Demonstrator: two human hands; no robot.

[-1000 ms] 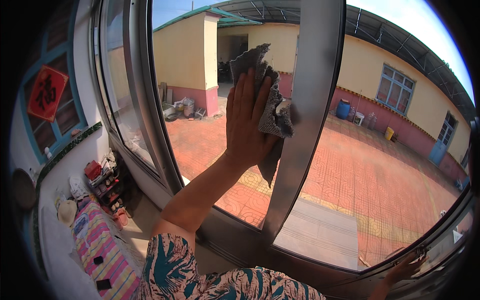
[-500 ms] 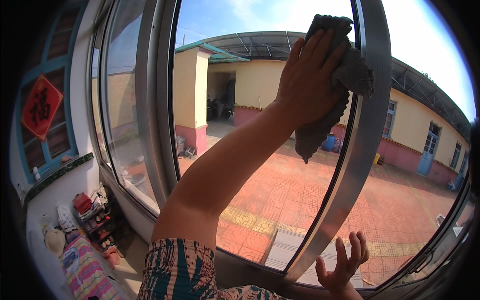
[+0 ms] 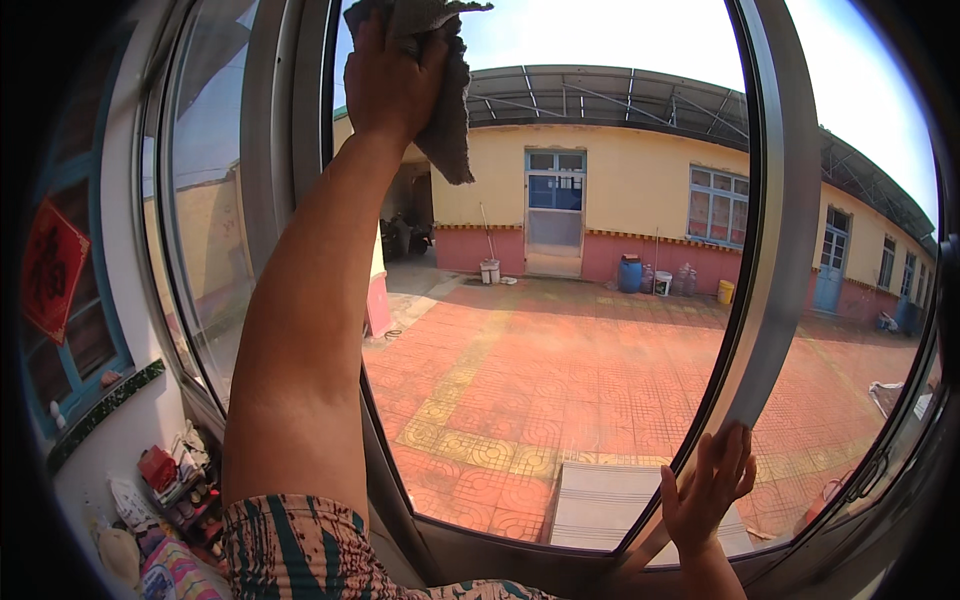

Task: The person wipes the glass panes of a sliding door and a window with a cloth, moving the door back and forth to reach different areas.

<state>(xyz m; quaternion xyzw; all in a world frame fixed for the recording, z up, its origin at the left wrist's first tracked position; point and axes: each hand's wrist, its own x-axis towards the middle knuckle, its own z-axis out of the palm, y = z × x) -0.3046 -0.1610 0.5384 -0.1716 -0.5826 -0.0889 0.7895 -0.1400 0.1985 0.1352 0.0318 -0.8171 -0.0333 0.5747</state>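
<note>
My left hand is pressed on a dark grey cloth high in the left part of the window pane. One corner of the cloth hangs below the fingers, and another sticks out to the right at the top. The left arm is stretched up with a patterned sleeve at its base. Low on the right, my right hand is raised against the metal window frame. Its fingers are apart and slightly bent, with nothing in them; whether the fingertips touch the frame is hard to tell.
Beside me on the left are another glass panel, a shoe rack and a striped cloth. A red diamond-shaped paper hangs on a blue window. Outside lies a red-tiled yard with a blue barrel by the far wall.
My left hand has carried the cloth from the upper right of the pane to its upper left. My right hand has shifted slightly up toward the frame. The view has turned somewhat right.
</note>
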